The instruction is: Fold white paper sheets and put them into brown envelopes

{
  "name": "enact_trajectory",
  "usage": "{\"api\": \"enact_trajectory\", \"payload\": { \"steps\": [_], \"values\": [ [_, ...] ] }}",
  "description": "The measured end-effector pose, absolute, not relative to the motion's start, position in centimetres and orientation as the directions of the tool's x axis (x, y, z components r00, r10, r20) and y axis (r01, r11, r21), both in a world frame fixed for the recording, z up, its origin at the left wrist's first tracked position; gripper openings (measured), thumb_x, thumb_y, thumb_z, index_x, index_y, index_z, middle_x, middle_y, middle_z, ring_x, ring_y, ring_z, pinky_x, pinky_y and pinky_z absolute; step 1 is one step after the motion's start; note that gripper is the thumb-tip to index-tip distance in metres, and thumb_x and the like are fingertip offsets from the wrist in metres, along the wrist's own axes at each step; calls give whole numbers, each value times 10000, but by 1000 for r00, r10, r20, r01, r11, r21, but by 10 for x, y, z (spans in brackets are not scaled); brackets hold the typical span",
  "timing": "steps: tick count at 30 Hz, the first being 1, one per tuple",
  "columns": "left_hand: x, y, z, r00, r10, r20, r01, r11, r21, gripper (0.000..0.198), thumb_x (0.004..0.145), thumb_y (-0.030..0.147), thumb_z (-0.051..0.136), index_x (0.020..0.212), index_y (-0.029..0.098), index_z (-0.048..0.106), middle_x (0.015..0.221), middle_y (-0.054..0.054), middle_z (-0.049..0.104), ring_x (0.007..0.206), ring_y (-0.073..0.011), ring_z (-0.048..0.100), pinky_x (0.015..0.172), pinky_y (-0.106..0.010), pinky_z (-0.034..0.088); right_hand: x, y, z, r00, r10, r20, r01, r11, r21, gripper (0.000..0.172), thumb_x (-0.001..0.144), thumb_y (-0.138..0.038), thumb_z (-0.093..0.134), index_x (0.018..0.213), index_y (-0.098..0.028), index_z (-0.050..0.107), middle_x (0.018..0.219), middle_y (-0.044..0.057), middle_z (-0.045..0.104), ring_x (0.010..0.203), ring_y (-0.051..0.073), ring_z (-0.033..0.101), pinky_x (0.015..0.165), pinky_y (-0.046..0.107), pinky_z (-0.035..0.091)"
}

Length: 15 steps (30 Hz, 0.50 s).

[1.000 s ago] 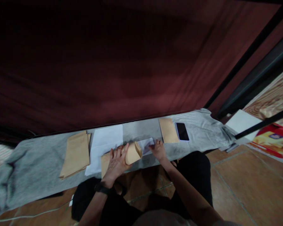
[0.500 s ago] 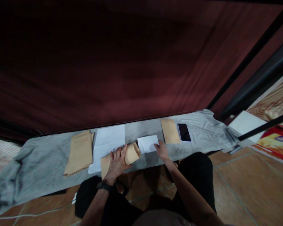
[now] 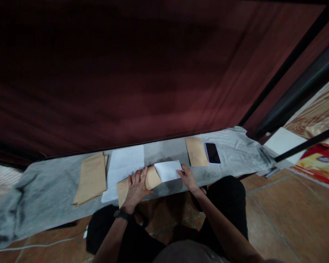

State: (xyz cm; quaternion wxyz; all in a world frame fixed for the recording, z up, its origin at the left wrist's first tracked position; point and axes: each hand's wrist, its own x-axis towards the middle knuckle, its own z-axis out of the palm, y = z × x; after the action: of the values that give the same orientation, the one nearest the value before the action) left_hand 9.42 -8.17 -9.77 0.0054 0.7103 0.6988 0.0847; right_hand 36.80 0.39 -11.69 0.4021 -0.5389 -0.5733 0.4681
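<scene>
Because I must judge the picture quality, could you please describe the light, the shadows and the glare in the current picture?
Head view: dim light, the red surface fading nearly to black at the top; head view: soft shadows on the grey cloth around the white paper in the right hand; head view: no strong glare on the phone.

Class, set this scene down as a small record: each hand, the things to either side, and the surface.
Left hand: spread over an envelope
Right hand: holding small paper by one end
Paper's other end: at the envelope's mouth
To the left: brown envelopes, large paper
To the right: single envelope, phone
Surface: grey cloth
</scene>
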Motion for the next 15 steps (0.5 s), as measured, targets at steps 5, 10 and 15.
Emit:
{"api": "enact_trajectory", "payload": {
  "steps": [5,10,15],
  "values": [
    [94,-80,-97,41,989,140,992,-58,117,1155,660,442,792,1584,196,143,1516,-212,394,1436,-415,307,1169,-638,101,376,15,-116,-158,983,-97,323,-42,-946,88,762,-257,646,843,-239,673,729,15,695,616,177,613,518,250,460],
    [101,-75,-94,86,983,161,988,-106,114,1159,647,439,801,1582,199,159,1521,-199,396,1440,-415,301,1173,-623,132,371,17,-113,-214,974,-81,352,0,-936,65,778,-231,628,809,-217,683,716,17,689,625,183,624,554,263,462],
    [117,-68,-92,152,969,195,976,-178,122,1165,638,429,810,1583,201,168,1530,-203,384,1451,-416,288,1181,-625,100,347,5,-116,-228,974,-8,331,70,-941,151,864,-298,573,834,-225,702,831,44,721,806,212,663,760,312,511]
  ]
}}
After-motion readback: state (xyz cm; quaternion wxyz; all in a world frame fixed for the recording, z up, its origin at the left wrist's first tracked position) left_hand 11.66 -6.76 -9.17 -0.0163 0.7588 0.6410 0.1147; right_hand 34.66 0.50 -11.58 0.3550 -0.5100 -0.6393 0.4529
